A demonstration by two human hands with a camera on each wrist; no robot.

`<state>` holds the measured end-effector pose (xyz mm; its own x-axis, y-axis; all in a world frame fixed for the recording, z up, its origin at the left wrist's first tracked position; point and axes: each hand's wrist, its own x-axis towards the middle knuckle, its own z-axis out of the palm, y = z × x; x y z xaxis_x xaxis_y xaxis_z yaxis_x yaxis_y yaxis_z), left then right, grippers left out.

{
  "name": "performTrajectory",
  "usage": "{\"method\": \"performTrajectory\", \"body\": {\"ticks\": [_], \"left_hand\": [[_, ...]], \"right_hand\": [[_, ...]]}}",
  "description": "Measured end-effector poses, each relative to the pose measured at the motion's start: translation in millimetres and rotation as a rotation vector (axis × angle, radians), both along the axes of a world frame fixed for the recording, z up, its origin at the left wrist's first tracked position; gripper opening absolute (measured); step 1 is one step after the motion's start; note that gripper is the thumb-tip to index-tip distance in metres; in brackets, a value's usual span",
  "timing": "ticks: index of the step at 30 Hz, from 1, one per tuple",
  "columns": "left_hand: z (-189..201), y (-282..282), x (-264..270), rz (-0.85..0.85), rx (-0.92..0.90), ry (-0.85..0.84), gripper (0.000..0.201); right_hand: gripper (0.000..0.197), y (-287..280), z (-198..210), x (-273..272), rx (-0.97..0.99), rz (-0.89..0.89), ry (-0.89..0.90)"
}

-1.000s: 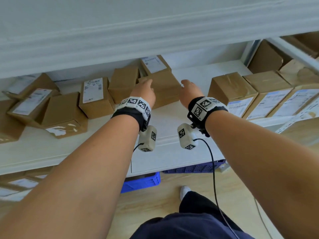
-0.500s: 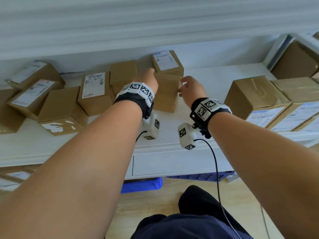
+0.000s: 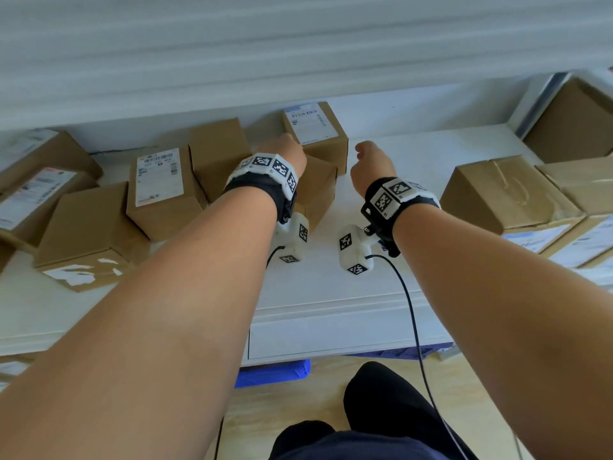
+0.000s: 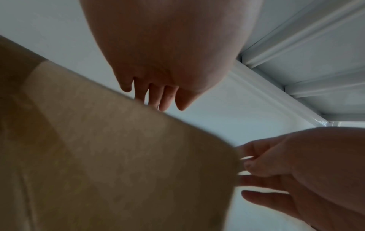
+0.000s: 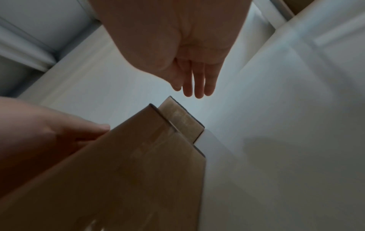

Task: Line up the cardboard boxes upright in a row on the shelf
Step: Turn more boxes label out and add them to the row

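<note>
From the head view, the left hand (image 3: 288, 153) is resting on a plain box (image 3: 317, 187) standing mid-shelf (image 3: 331, 283), in front of a labelled box (image 3: 315, 131); the right hand (image 3: 371, 167) is hovering beside it, its fingers hidden. The left wrist view is showing straight fingers (image 4: 166, 100) lying over the box's top edge. The right wrist view is revealing the right hand's fingers (image 5: 198, 81) loosely extended, holding nothing, clear of the box.

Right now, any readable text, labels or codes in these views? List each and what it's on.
No words or numbers can be read.
Shipping label with barcode on the back box: print too small.
Label on the left box: blurred.
Labels on the boxes at right: blurred.
Square black-and-white markers on the wristbands: patterns, no text.
Wrist views: no text.
</note>
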<state>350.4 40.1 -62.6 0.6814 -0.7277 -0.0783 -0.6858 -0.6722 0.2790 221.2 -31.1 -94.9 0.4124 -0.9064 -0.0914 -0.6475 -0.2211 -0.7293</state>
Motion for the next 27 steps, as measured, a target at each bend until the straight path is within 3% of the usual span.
{"method": "performTrajectory", "body": {"ticks": [8, 12, 19, 27], "left_hand": [[-7, -20, 7, -0.036, 0.037, -0.013, 0.038], [-9, -27, 2, -0.111, -0.010, 0.053, 0.038], [6, -28, -30, -0.288, -0.050, 0.159, 0.058], [7, -19, -59, -0.388, -0.093, 0.027, 0.037]], "right_hand": [[0.050, -17, -2, 24, 0.053, 0.033, -0.008], [0.046, -23, -3, 14, 0.045, -0.077, -0.040], [0.042, -17, 3, -12, 0.036, -0.275, -0.002], [0.039, 9, 10, -40, 0.097, -0.362, 0.055]]}}
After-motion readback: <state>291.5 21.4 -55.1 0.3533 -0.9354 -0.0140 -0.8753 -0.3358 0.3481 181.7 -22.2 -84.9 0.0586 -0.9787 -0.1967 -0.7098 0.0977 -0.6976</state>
